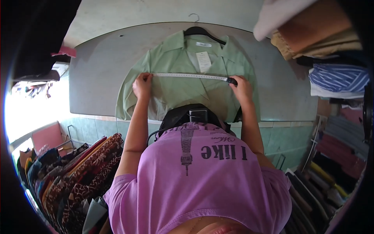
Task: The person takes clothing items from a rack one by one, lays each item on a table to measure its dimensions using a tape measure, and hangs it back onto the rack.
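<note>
A light green collared shirt on a black hanger lies spread over a grey board. A paper tag hangs below its neckline. Across the chest runs a white measuring tape, stretched nearly level between my hands. My left hand, at the picture's left, pinches one end of the tape near the sleeve seam. At the other end, my right hand grips the tape beside a small dark case or end piece. Both hands rest at the shirt's surface.
The grey board stands before a wall with green tiles. Patterned garments hang in a row at lower left. Folded clothes, including a blue striped one, are stacked at right. More garments fill the lower right.
</note>
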`<state>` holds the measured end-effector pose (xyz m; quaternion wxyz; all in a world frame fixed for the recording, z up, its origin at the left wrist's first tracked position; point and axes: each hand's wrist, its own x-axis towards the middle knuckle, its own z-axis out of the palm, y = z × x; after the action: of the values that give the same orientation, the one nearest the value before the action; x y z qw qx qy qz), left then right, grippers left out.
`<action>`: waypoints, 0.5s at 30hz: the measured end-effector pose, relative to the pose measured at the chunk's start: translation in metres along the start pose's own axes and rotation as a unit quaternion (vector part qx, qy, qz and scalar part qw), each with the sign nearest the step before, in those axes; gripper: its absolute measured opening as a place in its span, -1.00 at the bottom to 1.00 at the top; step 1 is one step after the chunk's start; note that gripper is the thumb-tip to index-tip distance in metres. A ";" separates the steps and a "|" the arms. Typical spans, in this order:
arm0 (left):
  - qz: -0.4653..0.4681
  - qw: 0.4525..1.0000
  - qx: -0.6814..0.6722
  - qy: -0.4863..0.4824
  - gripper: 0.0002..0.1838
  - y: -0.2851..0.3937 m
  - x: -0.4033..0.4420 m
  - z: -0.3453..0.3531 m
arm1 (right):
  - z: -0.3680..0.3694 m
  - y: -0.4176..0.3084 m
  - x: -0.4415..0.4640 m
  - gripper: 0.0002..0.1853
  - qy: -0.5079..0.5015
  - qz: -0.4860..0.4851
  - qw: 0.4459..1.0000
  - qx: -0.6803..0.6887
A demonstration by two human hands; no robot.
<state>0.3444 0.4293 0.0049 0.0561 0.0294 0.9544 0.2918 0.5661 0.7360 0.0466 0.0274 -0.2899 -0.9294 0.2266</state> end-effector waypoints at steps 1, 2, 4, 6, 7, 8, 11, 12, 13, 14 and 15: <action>0.012 1.000 0.011 -0.001 -0.77 0.000 0.001 0.001 | -0.009 0.013 -0.002 -0.73 0.005 0.018 1.000 0.004; 0.017 1.000 0.010 -0.009 -0.77 0.000 0.001 0.002 | -0.016 0.022 -0.006 -0.73 0.009 0.035 0.999 0.008; 0.038 0.999 0.038 -0.002 -0.80 0.003 0.001 0.001 | -0.027 0.037 -0.013 -0.72 0.011 0.052 0.999 0.009; 0.044 0.998 0.039 -0.007 -0.82 0.005 0.000 0.000 | -0.035 0.050 -0.018 -0.71 0.025 0.073 0.997 -0.005; 0.050 0.998 0.045 -0.006 -0.82 0.003 0.001 0.000 | -0.039 0.052 -0.020 -0.71 0.023 0.103 0.994 -0.007; 0.055 0.997 0.050 -0.004 -0.82 0.003 0.001 0.000 | -0.040 0.055 -0.022 -0.71 0.024 0.105 0.994 -0.007; 0.047 0.998 0.048 -0.006 -0.82 0.004 0.001 -0.001 | -0.039 0.064 -0.027 -0.70 0.030 0.115 0.993 -0.008; 0.050 0.998 0.049 -0.006 -0.82 0.003 0.002 0.000 | -0.037 0.066 -0.027 -0.71 0.031 0.112 0.993 -0.012; 0.050 0.998 0.047 -0.005 -0.82 0.002 0.002 0.000 | -0.035 0.068 -0.028 -0.71 0.033 0.108 0.993 -0.016; 0.050 0.998 0.045 -0.003 -0.82 0.002 0.003 0.000 | -0.034 0.069 -0.029 -0.71 0.034 0.109 0.993 -0.015; 0.051 0.998 0.046 -0.003 -0.82 0.001 0.003 0.000 | -0.033 0.070 -0.028 -0.71 0.035 0.107 0.994 -0.005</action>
<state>0.3416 0.4308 0.0052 0.0423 0.0814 0.9638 0.2503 0.6328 0.7850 0.0475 0.0336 -0.3958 -0.8926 0.2135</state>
